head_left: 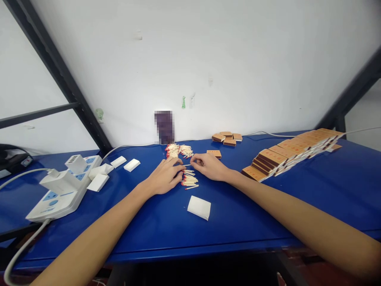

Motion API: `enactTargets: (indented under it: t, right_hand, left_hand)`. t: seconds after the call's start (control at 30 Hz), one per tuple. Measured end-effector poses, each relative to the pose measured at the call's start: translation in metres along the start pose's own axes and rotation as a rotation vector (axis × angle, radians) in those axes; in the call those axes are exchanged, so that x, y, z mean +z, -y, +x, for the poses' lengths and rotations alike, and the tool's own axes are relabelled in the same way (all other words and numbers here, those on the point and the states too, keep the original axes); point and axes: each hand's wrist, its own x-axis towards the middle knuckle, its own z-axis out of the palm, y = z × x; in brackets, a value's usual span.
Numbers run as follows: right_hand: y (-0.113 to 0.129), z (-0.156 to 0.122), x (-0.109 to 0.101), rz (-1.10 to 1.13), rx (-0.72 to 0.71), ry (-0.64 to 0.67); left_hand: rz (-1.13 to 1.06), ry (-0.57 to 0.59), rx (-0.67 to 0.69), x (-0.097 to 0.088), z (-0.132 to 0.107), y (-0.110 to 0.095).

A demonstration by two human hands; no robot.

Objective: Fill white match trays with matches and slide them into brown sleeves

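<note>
My left hand point(166, 174) and my right hand point(208, 166) meet over a small heap of red-tipped matches point(189, 179) on the blue table point(268, 206). Both hands are curled, fingertips pinching a single match point(187, 165) between them. A bigger pile of matches point(178, 150) lies just behind the hands. A white inner matchbox tray point(199, 207) rests on the table in front of the hands. One brown matchbox point(214, 153) sits beside my right hand.
A long overlapping row of brown matchboxes point(291, 154) runs along the right. Several more matchboxes point(228, 138) lie by the wall. At left are a white power strip point(59, 190) with plugged chargers and white trays point(125, 163). A blurred dark object point(163, 127) stands against the wall.
</note>
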Motion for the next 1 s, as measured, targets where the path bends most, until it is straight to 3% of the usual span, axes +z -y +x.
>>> enactTargets:
  t: [0.27, 0.67, 1.0]
  right_hand:
    - [-0.006, 0.007, -0.001, -0.339, 0.14, -0.027]
    - [0.002, 0.024, -0.01, -0.696, 0.115, 0.14]
    - [0.005, 0.055, -0.015, -0.811, -0.256, 0.308]
  left_hand:
    - [-0.032, -0.057, 0.008, -0.004, 0.002, -0.005]
    - [0.008, -0.034, -0.072, 0.002, 0.001, 0.001]
    - [-0.002, -0.032, -0.078, 0.002, -0.002, 0.003]
